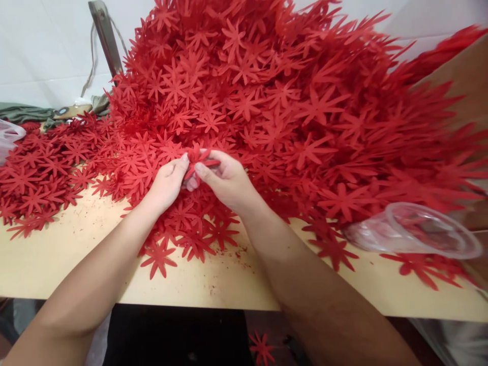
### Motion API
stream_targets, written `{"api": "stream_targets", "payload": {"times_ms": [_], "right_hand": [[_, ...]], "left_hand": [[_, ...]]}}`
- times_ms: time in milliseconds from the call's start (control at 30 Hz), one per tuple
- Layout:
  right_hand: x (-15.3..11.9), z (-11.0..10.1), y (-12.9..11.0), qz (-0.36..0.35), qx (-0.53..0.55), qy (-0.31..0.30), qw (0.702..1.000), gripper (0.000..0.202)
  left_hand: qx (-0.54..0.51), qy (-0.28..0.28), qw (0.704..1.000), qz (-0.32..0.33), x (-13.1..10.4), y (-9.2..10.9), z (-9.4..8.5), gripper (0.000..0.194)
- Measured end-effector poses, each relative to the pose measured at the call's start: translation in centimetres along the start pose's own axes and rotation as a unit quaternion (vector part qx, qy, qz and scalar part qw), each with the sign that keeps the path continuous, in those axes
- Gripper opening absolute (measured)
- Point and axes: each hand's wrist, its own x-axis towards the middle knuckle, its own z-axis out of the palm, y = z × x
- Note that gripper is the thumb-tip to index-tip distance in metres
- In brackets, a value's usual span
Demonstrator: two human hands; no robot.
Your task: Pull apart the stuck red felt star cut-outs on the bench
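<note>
Both hands meet over the front of a big heap of red flower-shaped cutouts, each with several narrow petals. Between my fingers is one red flower cutout. My left hand pinches its left side with the thumb on top. On the right side, my right hand presses its thumb onto the petals, fingers curled underneath. Part of the cutout is hidden by the fingers. Just below the wrists, a loose flower cutout lies flat on the table.
A clear plastic cup lies on its side at the right, near a cardboard box. A darker red pile and a plastic bag are at the left. A metal bar leans at the back. One flower is below the table edge.
</note>
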Motion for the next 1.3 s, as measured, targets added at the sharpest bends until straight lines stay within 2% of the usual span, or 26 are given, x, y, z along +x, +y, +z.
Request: {"api": "stream_targets", "payload": {"times_ms": [67,167,267,367,600,967,1133,1300], "right_hand": [[-0.1,0.4,-0.2,0.03,0.04,-0.027,0.998,0.036],[0.1,0.3,0.0,0.051,0.056,0.036,0.996,0.033],[0.3,0.1,0.2,0.056,0.048,0.093,0.993,0.027],[0.4,0.2,0.1,0.055,0.008,0.102,0.993,0.027],[0.3,0.2,-0.2,0.062,-0.071,0.104,0.99,0.04],[0.6,-1.0,0.9,0.018,-0.159,0.14,0.977,0.052],[0.6,-1.0,0.8,0.03,-0.125,0.16,0.979,0.054],[0.6,-0.2,1.1,0.049,-0.054,0.1,0.992,0.056]], "left_hand": [[0.053,-0.005,0.999,0.005,0.0,-0.3,-0.2,0.053],[0.15,0.0,0.989,0.014,0.1,-1.0,-0.7,0.058],[0.198,0.023,0.979,0.04,0.2,-1.5,-1.2,0.061],[0.183,0.059,0.979,0.071,0.2,-1.6,-1.3,0.056],[0.142,0.057,0.977,0.146,0.2,-1.5,-0.7,0.044],[0.096,0.037,0.985,0.138,-0.3,-0.8,0.0,0.037],[0.051,0.033,0.991,0.118,-0.2,-1.1,0.2,0.039],[0.061,0.05,0.99,0.115,0.0,-1.3,0.4,0.036]]}}
